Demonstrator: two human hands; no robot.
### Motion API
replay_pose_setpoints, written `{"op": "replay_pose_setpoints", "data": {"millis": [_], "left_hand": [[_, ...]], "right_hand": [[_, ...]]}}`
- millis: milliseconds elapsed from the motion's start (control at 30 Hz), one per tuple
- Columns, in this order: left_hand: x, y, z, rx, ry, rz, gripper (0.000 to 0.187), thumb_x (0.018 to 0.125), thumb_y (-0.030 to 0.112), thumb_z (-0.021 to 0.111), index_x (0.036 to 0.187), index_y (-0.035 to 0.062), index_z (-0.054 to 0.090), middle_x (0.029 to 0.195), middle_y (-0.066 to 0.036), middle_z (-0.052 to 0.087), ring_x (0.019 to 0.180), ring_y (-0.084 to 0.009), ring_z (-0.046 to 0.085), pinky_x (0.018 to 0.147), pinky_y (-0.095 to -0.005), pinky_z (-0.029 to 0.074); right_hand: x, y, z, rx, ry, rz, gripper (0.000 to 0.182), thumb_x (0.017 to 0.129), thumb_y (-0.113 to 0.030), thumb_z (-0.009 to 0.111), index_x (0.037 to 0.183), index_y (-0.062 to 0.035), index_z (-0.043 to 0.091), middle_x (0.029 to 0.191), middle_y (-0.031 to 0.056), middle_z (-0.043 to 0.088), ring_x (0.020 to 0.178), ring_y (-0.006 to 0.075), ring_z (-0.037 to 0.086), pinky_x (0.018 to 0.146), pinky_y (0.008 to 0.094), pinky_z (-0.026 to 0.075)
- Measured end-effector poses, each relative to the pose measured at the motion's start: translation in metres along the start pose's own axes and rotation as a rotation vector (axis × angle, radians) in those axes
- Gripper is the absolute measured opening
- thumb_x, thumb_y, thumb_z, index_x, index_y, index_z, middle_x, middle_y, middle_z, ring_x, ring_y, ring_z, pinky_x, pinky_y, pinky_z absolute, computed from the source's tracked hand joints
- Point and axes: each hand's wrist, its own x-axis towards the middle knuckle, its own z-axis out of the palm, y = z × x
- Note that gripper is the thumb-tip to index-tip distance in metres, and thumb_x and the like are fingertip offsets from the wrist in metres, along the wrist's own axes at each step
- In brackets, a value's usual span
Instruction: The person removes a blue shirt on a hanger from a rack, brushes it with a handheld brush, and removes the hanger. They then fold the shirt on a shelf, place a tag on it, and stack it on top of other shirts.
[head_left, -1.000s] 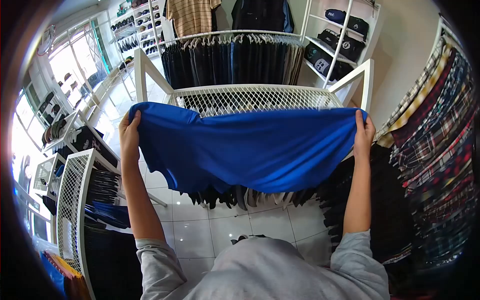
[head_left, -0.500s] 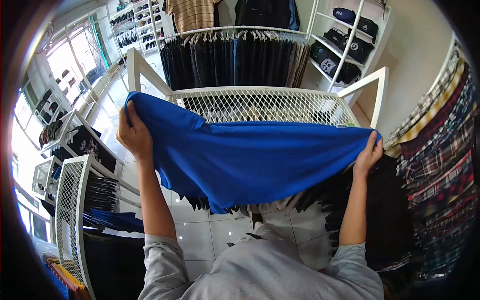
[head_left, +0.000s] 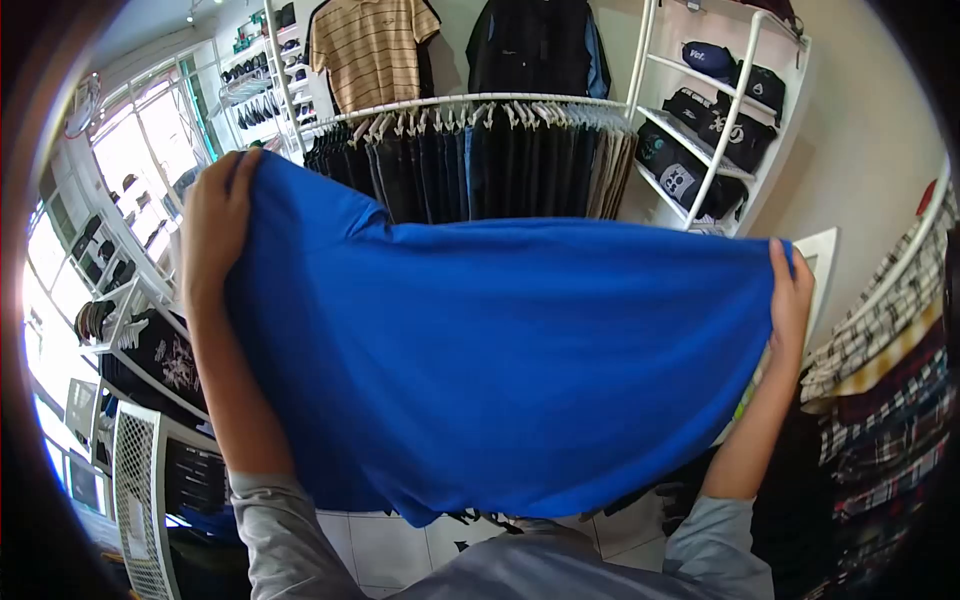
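Note:
A plain blue T-shirt [head_left: 520, 340] hangs spread out between my two hands, its top edge nearly straight and its lower part sagging in soft folds. My left hand [head_left: 218, 225] is closed on its upper left corner. At the upper right corner, my right hand [head_left: 788, 300] pinches the fabric. A small bunched fold shows along the top edge, left of centre. The cloth hides most of the white mesh rack behind it.
Dark trousers [head_left: 430, 165] hang on a rail ahead, below two displayed shirts. Shelves at the back right hold caps and bags [head_left: 715, 130]. Plaid shirts [head_left: 890, 400] hang along the right. A white mesh panel [head_left: 140, 490] stands at lower left, above tiled floor.
Both hands have risen and moved further apart, lifting the T-shirt so that it spreads wider and covers more of the mesh rack. My view has tilted upward.

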Motion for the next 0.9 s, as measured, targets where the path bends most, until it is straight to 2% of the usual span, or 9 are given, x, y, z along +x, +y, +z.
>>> {"op": "replay_pose_setpoints", "data": {"millis": [133,300,367,400,433,533,700,833,900], "left_hand": [[0.018,-0.068,0.145,-0.098,-0.151,0.030,0.044,0.104,0.039,0.056,0.101,-0.0022,0.070,0.082,-0.028,0.065,0.079,-0.0438,0.065,0.074,-0.0478,0.049],[-0.075,-0.134,0.276,-0.198,-0.340,-0.255,0.048,0.104,0.036,0.056,0.083,-0.0060,0.060,0.075,-0.029,0.059,0.068,-0.0423,0.057,0.067,-0.0494,0.043],[-0.110,-0.159,0.299,-0.205,-0.397,-0.299,0.045,0.104,0.036,0.056,0.087,-0.0052,0.065,0.073,-0.027,0.059,0.066,-0.0393,0.057,0.067,-0.0470,0.044],[-0.119,-0.153,0.299,-0.222,-0.319,-0.296,0.042,0.103,0.036,0.058,0.096,-0.0044,0.070,0.072,-0.022,0.062,0.065,-0.0286,0.059,0.067,-0.0416,0.046],[-0.117,-0.150,0.297,-0.218,-0.316,-0.298,0.042,0.103,0.036,0.058,0.096,-0.0044,0.070,0.072,-0.022,0.062,0.065,-0.0286,0.059,0.067,-0.0416,0.046],[-0.106,-0.140,0.276,-0.342,-0.376,-0.453,0.036,0.104,0.029,0.060,0.107,-0.0049,0.072,0.079,-0.009,0.069,0.077,-0.0123,0.061,0.072,-0.0328,0.048],[-0.091,-0.104,0.217,-0.667,-0.340,-0.373,0.028,0.105,0.022,0.056,0.111,-0.0030,0.069,0.092,-0.002,0.068,0.086,-0.0103,0.058,0.080,-0.0280,0.045],[-0.115,-0.073,0.145,-0.730,-0.290,-0.328,0.021,0.098,0.019,0.056,0.100,-0.0010,0.062,0.092,-0.001,0.057,0.092,-0.0119,0.051,0.089,-0.0269,0.039],[-0.148,-0.070,0.120,-0.785,-0.143,-0.447,0.025,0.098,0.022,0.055,0.098,-0.0023,0.062,0.092,-0.002,0.059,0.094,-0.0131,0.053,0.091,-0.0287,0.039]], "right_hand": [[0.077,0.112,0.081,-0.190,-0.122,0.005,0.039,0.099,-0.037,0.068,0.101,0.0011,0.072,0.088,0.0040,0.068,0.083,0.0120,0.058,0.078,0.0308,0.048],[0.061,0.261,0.156,-0.162,-0.409,0.228,0.033,0.098,-0.031,0.069,0.092,0.0008,0.069,0.081,0.0043,0.068,0.077,0.0129,0.059,0.073,0.0319,0.048],[0.047,0.263,0.161,-0.383,-0.436,0.202,0.031,0.097,-0.030,0.069,0.095,0.0011,0.071,0.082,0.0052,0.069,0.078,0.0143,0.061,0.075,0.0319,0.049],[0.044,0.263,0.164,-0.335,-0.376,0.227,0.030,0.097,-0.029,0.069,0.100,0.0013,0.072,0.086,0.0063,0.071,0.082,0.0156,0.064,0.077,0.0324,0.050],[0.047,0.261,0.165,-0.332,-0.380,0.225,0.030,0.097,-0.029,0.069,0.100,0.0013,0.072,0.086,0.0063,0.071,0.082,0.0156,0.064,0.077,0.0324,0.050],[0.054,0.254,0.156,-0.208,-0.456,0.233,0.025,0.096,-0.023,0.071,0.103,0.0010,0.072,0.087,0.0069,0.072,0.080,0.0143,0.064,0.076,0.0306,0.051],[0.043,0.204,0.123,-0.211,-0.462,0.190,0.013,0.094,-0.010,0.072,0.102,-0.0006,0.071,0.084,0.0055,0.071,0.073,0.0118,0.065,0.071,0.0281,0.053],[0.020,0.188,0.080,-0.316,-0.443,-0.010,0.011,0.090,-0.006,0.073,0.099,-0.0002,0.070,0.085,0.0070,0.072,0.078,0.0150,0.067,0.074,0.0302,0.054],[0.001,0.168,0.061,-0.400,-0.397,-0.089,0.012,0.088,-0.006,0.073,0.099,-0.0009,0.071,0.086,0.0078,0.072,0.079,0.0161,0.068,0.076,0.0312,0.054]]}}
